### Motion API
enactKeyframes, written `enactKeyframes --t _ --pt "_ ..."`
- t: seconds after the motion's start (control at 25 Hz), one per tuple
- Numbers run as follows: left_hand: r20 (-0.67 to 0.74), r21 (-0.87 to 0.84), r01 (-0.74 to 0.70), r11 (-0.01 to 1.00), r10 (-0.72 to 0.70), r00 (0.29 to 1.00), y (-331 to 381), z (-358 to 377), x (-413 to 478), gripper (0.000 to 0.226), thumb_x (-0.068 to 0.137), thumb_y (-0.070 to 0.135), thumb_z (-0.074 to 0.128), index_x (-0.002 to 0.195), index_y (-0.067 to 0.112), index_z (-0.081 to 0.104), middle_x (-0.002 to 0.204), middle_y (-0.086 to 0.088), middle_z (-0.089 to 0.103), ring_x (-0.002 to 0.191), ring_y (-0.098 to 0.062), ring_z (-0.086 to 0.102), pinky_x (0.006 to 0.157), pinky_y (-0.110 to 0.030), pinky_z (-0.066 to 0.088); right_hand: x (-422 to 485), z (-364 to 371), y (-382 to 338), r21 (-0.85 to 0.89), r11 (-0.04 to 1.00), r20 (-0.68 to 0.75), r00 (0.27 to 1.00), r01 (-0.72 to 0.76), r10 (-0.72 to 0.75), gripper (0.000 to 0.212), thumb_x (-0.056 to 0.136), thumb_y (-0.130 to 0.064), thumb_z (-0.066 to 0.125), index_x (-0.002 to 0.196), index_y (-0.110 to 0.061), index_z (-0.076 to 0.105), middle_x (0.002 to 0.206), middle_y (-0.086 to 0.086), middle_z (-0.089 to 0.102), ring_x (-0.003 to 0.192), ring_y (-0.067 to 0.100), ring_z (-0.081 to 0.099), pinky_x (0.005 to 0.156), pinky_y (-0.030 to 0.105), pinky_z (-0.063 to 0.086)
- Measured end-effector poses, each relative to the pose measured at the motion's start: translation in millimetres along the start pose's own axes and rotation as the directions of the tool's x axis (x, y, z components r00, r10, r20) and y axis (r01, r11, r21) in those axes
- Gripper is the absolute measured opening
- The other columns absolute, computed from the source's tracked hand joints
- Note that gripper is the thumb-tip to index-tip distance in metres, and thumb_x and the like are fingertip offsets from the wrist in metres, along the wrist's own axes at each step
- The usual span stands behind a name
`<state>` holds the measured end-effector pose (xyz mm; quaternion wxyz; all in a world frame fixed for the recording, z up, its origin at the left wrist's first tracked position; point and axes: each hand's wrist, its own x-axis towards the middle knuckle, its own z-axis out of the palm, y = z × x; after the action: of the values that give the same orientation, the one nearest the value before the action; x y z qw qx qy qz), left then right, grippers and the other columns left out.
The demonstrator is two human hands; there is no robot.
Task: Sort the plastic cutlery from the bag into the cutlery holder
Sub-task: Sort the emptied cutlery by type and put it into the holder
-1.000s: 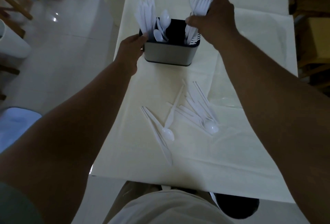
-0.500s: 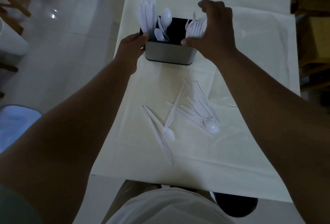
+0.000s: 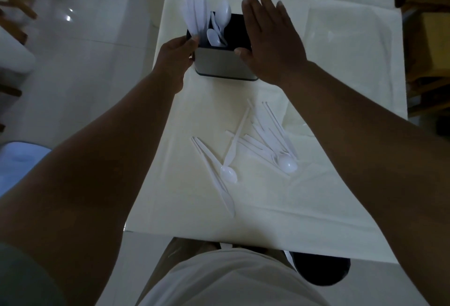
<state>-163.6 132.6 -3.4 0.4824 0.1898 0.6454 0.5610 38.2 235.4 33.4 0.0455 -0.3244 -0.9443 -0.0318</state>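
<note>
Progress looks like roughly the halfway mark, maybe a bit past. Cutlery holder [image 3: 225,63] sits at the far end of the desk [image 3: 341,74] and already has a bunch of knives [image 3: 196,12] standing up in its left compartment and a few spoons [image 3: 220,25] in the next one over. Whatever's in the right side is hidden behind the hand, so can't say.

What's left: a loose pile of cutlery [image 3: 265,145] lying flat on the desk nearer the person, mostly spoons as far as I can tell, plus a spoon [image 3: 228,174] and a knife [image 3: 219,184] just left of that pile. The bag itself I honestly can't pick out for sure.

Hands: left hand [image 3: 176,59] is closed on the holder's near-left corner, thumb at the rim, bracing it. Right hand [image 3: 270,40] is flat and spread, fingers apart, palm down over the holder's right side, holding nothing that I can see. I'd guess it's empty and free for the pile.
</note>
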Motion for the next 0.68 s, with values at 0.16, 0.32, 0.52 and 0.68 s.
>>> enactKeyframes --t 0.16,0.32,0.52,0.68 --pt "-0.157 0.440 -0.072 0.895 0.155 0.975 -9 6 -6 0.035 0.087 0.050 0.060 0.105 0.020 0.067 0.103 -0.001 0.066 0.093 -0.011 0.059 0.087 -0.028 0.045 -29 -14 -5 0.092 0.996 -0.137 0.990 -0.006 0.019 0.075 0.100 -0.047 0.037 0.155 0.000 0.016 0.163 0.019 0.015 0.151 0.038 0.010 0.123 0.050 0.013" --pt "0.017 0.791 -0.288 0.540 0.451 0.892 -62 6 -61 0.059 0.093 0.041 0.058 0.141 0.010 0.045 0.142 -0.010 0.050 0.131 -0.022 0.047 0.110 -0.036 0.038 -98 0 -7 0.254 0.962 -0.305 0.935 -0.102 0.180 0.052 0.099 -0.034 0.050 0.139 -0.001 0.049 0.137 0.021 0.055 0.132 0.039 0.045 0.112 0.045 0.036" --pt "0.506 0.811 -0.575 0.111 0.363 0.783 -128 23 -126 0.032 0.088 0.021 0.064 0.119 0.011 0.065 0.108 -0.014 0.066 0.099 -0.035 0.059 0.084 -0.043 0.053 -184 52 -18 0.286 0.906 0.112 0.950 -0.312 0.292 0.024 0.090 -0.027 0.054 0.093 -0.010 0.071 0.084 0.017 0.065 0.084 0.039 0.062 0.071 0.039 0.049" --pt "0.555 0.812 -0.576 0.089 0.187 0.811 -139 36 -136 0.039 0.087 -0.001 0.052 0.119 0.016 0.067 0.099 -0.014 0.060 0.092 -0.034 0.057 0.071 -0.041 0.051 -210 66 -40 0.284 0.861 0.330 0.886 -0.422 0.325 0.022 0.088 -0.030 0.067 0.100 -0.012 0.065 0.099 0.011 0.061 0.095 0.035 0.061 0.075 0.038 0.050"
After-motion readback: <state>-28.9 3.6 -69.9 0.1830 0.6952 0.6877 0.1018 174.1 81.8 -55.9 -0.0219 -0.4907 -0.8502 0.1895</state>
